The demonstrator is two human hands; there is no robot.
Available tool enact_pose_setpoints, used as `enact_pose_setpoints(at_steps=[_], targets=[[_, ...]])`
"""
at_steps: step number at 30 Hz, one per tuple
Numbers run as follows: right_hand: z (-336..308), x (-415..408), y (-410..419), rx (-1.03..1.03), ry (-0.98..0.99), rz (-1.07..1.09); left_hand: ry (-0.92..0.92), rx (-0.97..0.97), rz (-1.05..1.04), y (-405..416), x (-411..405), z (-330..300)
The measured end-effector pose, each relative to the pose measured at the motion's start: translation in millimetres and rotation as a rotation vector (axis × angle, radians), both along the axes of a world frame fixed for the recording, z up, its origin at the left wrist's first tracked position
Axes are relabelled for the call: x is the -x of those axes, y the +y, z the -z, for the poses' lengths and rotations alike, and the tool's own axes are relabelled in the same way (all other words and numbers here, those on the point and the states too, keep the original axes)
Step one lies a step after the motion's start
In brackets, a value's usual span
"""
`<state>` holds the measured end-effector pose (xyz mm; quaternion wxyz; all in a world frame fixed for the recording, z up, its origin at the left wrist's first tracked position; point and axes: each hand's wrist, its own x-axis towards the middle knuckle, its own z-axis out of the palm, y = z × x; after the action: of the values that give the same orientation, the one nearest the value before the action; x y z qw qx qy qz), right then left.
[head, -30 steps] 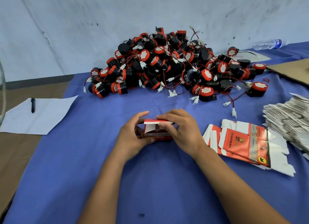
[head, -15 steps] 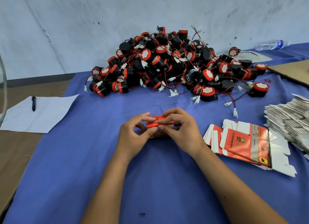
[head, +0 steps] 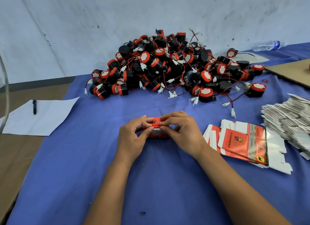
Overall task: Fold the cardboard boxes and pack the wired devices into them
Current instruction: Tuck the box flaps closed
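A small red cardboard box (head: 156, 135) sits on the blue cloth at the middle of the table, its top flap folded down. My left hand (head: 132, 137) grips its left end, thumb and fingers curled round it. My right hand (head: 183, 132) holds the right end, fingertips pinching the top flap. Behind them lies a big pile of black-and-red wired devices (head: 167, 68) with white connectors. Flat red unfolded boxes (head: 241, 140) lie to the right of my right hand.
A tall stack of flat white box blanks (head: 288, 117) fills the right edge. Brown cardboard (head: 291, 72) and a water bottle (head: 266, 46) lie far right. A white sheet (head: 42, 117) with a black pen (head: 34, 106) lies at the left on the brown table.
The box's white inner flap stood open a second ago; the red top flap has come down over it, and both hands have closed in over the box top.
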<state>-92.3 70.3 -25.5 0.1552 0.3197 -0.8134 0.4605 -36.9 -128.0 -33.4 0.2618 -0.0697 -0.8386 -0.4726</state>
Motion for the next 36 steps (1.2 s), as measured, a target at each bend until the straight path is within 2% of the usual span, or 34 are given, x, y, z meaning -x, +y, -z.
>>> enact_pose_setpoints(at_steps=[4,8,14,18,21,23,26,28,32,34,36], targets=[[0.0,-8.2,5.5,-0.181,0.179,0.022,0.072,0.166,-0.022,2.9,-3.3,-3.0],[4.0,-27.5,11.1,-0.361,0.175,0.085,0.050,0.300,-0.034,12.4,-3.1,-2.1],[-3.0,-39.1,-2.8,-0.478,0.096,0.157,-0.108,0.186,-0.022,17.9,-3.2,-10.4],[-9.0,-54.2,-10.4,-0.634,0.099,0.208,-0.178,0.096,-0.014,16.2,-5.6,-25.6],[-32.4,-61.3,7.6,-0.547,0.141,0.276,-0.123,0.038,0.005,36.4,-9.3,-46.6],[-60.9,-67.9,35.2,-0.402,0.134,0.322,-0.029,-0.021,0.045,66.4,-7.3,-71.5],[-116.6,-79.9,101.5,-0.279,0.159,0.551,0.099,-0.090,0.209,141.1,-3.4,-118.9],[-157.5,-97.0,163.4,-0.258,0.093,0.745,0.138,-0.094,0.385,207.1,-3.9,-148.3],[-214.1,-155.3,291.9,-0.355,-0.045,1.137,0.133,-0.053,0.702,345.4,-25.4,-178.1],[-223.2,-185.9,340.1,-0.401,-0.159,1.258,0.127,0.000,0.799,405.1,-45.9,-185.8],[-220.6,-207.4,374.9,-0.467,-0.332,1.300,0.113,0.148,0.899,450.3,-64.8,-188.7]])
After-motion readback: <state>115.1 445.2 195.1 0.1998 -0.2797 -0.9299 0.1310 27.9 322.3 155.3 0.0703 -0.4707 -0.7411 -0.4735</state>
